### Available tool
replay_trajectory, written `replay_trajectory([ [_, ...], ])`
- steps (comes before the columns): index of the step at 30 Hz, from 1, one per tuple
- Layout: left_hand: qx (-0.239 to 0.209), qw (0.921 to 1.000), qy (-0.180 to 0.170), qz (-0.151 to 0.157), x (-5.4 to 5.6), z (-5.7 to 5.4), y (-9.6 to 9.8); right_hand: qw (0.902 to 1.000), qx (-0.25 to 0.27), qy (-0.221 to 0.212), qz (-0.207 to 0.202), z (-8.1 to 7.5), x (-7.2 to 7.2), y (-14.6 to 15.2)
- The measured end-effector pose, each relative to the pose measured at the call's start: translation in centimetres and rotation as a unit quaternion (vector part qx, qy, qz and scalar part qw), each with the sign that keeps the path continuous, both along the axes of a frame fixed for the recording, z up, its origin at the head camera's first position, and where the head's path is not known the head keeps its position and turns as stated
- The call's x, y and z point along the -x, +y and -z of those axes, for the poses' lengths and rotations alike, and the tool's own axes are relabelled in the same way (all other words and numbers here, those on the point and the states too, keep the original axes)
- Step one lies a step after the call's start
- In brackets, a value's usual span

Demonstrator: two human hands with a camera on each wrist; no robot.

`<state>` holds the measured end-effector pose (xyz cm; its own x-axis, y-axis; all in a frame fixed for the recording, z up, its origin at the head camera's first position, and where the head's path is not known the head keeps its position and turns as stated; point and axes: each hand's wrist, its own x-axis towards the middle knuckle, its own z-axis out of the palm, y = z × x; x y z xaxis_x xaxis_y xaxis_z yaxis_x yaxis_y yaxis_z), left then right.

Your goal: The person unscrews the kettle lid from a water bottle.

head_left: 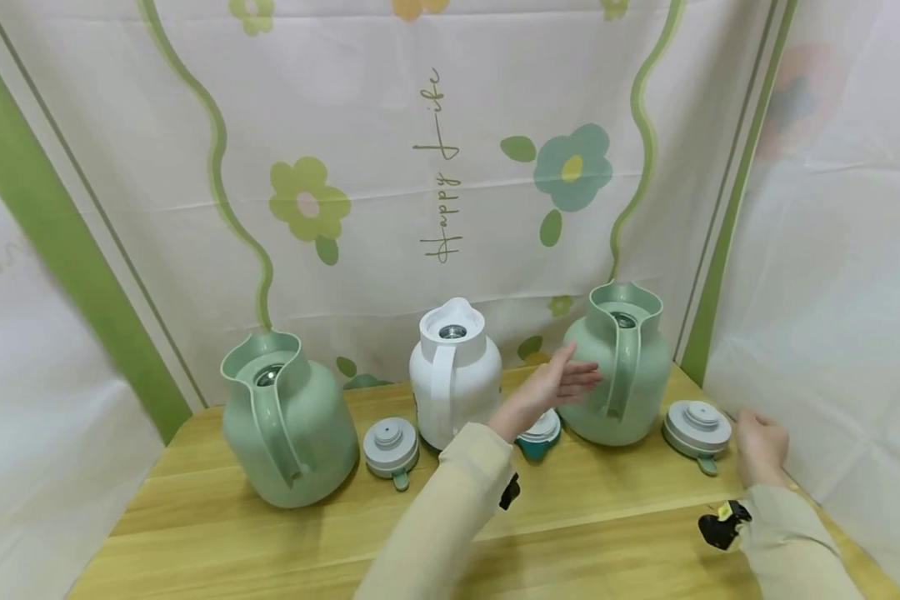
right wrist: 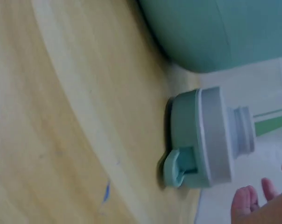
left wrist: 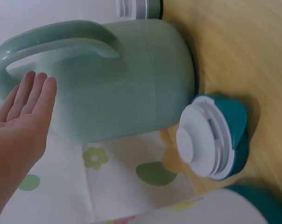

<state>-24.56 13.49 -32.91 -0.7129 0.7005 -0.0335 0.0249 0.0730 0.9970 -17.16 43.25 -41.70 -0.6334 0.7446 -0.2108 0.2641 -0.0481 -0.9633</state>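
My left hand [head_left: 555, 387], fingers straight and palm showing, reaches to the left side of the right-hand green vacuum jug [head_left: 648, 392]. In the left wrist view its fingertips [left wrist: 50, 84] overlap the jug's body just below the handle [left wrist: 61, 39]; nothing is in the hand. That jug stands upright with its mouth uncovered. My right hand [head_left: 761, 446] is beside a grey-and-green lid [head_left: 697, 427], which lies upside down on the table. Loosely bent and holding nothing, the right fingers [right wrist: 241, 200] show at the corner of the right wrist view, near the lid.
A white jug [head_left: 465, 383] stands mid-table and another green jug [head_left: 307, 442] at the left, both lidless. An upturned white-and-teal lid [head_left: 536, 437] and a grey-and-green lid [head_left: 392, 447] lie between the jugs. Printed cloth [head_left: 382, 167] hangs behind the wooden table [head_left: 270, 550].
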Motion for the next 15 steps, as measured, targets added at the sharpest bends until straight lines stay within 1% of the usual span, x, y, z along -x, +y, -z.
replay_trajectory([
  [2, 0.024, 0.9994, 0.025, -0.007, 0.0, -0.5, -0.4, 0.9994, 0.007, 0.029, 0.017, -0.6, 0.3, -0.4],
  [3, 0.034, 0.9987, 0.036, -0.012, 0.0, -0.7, -0.6, 0.9991, 0.01, 0.038, 0.018, -1.0, 0.5, -0.7],
  [5, 0.049, 0.9974, 0.048, -0.025, -0.1, -1.3, -0.9, 0.9972, 0.016, 0.068, 0.028, -1.8, 0.7, -1.2],
  [8, 0.063, 0.9946, 0.072, -0.041, -0.2, -2.2, -1.4, 0.9927, 0.05, 0.105, 0.031, -3.2, 1.2, -2.1],
  [10, 0.078, 0.9917, 0.09, -0.049, -0.3, -2.9, -1.8, 0.9875, 0.083, 0.131, 0.029, -4.4, 1.6, -2.6],
  [12, 0.106, 0.9839, 0.132, -0.057, -0.5, -3.5, -2.2, 0.9823, 0.105, 0.153, 0.026, -5.6, 2.0, -3.1],
  [15, 0.145, 0.9686, 0.191, -0.065, -0.8, -4.7, -2.8, 0.9779, 0.119, 0.172, 0.01, -7.6, 2.5, -3.8],
])
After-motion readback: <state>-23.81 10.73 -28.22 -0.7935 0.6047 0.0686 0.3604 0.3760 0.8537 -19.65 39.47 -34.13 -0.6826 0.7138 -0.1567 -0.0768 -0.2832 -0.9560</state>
